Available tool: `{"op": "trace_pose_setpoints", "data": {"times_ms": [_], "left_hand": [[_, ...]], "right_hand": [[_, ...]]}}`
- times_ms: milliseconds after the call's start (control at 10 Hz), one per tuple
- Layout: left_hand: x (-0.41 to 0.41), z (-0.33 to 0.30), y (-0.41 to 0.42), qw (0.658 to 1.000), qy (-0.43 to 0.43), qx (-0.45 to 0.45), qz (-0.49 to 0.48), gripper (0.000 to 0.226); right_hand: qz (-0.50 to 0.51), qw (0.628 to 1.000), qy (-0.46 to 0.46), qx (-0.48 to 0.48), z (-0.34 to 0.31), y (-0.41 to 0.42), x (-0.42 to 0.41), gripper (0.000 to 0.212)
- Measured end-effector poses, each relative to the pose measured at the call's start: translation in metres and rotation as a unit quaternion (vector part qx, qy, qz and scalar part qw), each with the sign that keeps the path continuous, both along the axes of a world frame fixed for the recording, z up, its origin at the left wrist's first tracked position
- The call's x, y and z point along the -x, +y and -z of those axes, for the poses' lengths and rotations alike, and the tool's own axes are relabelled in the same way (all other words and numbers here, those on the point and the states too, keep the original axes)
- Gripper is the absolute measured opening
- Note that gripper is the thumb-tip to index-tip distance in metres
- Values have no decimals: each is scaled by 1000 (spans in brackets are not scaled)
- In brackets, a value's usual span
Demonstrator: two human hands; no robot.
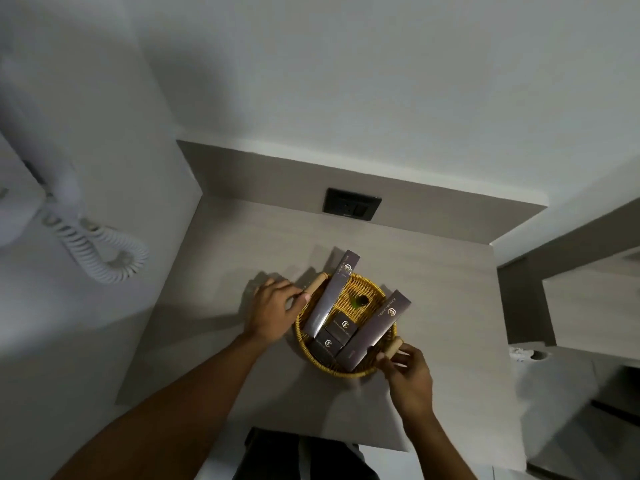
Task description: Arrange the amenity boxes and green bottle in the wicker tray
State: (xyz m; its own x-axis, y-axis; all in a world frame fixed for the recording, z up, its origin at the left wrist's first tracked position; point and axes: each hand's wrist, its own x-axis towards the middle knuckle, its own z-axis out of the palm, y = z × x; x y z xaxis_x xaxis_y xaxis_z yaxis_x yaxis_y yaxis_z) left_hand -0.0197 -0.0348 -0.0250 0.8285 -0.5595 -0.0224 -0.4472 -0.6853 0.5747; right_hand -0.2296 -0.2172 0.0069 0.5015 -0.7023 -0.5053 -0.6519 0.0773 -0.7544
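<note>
A: Where are the fingers?

B: The left hand (273,311) curls its fingers (300,296) loosely at the far-left wooden handle (316,283); the right hand (408,370) pinches the near-right handle (393,346). How firmly either grips, I cannot tell.

A: So which step?

B: Squaring up the wicker tray (311,355) on the desk (433,289), I judge (the loading looks done). Next it wants a small, even turn or slide, or the leaning boxes tip.

A: Contents?

B: Two long amenity boxes, the left one (330,296) and the right one (375,329), leaning over the rim; two small boxes (334,336) between them at the near side; the green bottle (360,301) upright beyond.
</note>
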Motion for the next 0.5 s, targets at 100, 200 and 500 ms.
{"op": "trace_pose_setpoints", "data": {"times_ms": [100, 200, 500], "left_hand": [[6, -7, -6, 999, -4, -19, -35, 28], [8, -10, -5, 997, 15, -38, -60, 27], [24, -26, -12, 982, 46, -141, -114, 41]], "right_hand": [[-29, 999, -13, 44, -6, -26, -16, 34], [-69, 995, -10, 75, -9, -43, -29, 34], [-157, 983, 9, 93, -16, -73, -74, 41]]}}
